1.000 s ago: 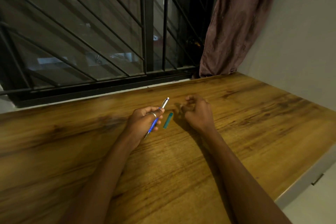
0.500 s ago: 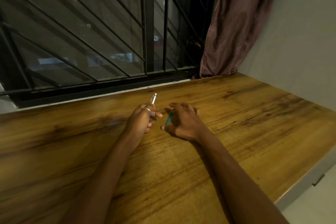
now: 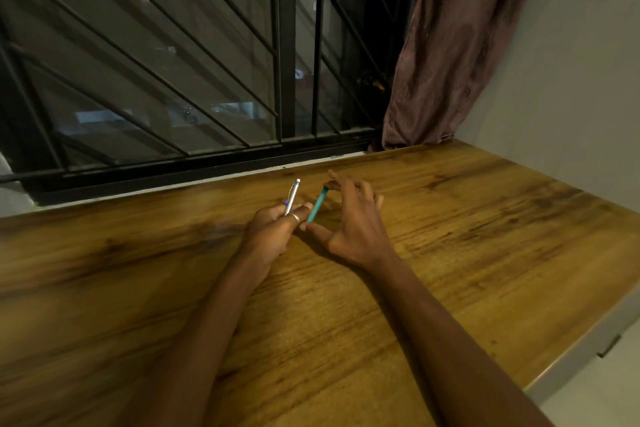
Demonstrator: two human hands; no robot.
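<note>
Left hand point(image 3: 270, 230), low over the wooden table point(image 3: 485, 236): fingers curled round a silver-and-blue pen point(image 3: 292, 196), long axis leaning slightly right, free end pointing away toward the barred window point(image 3: 287, 45); any lettering is too small to read. Teal tube point(image 3: 317, 203), just right of the pen: slanted alike, lower end nearer the person. Right hand point(image 3: 353, 229): pinches the tube end to end between thumb and forefinger, other fingers loosely spread.

No writing can be read.
The silver pen point(image 3: 292, 196) and the teal piece point(image 3: 317, 204) are too small and dim to show any lettering, and the desk point(image 3: 450, 236) carries only wood grain.
</note>
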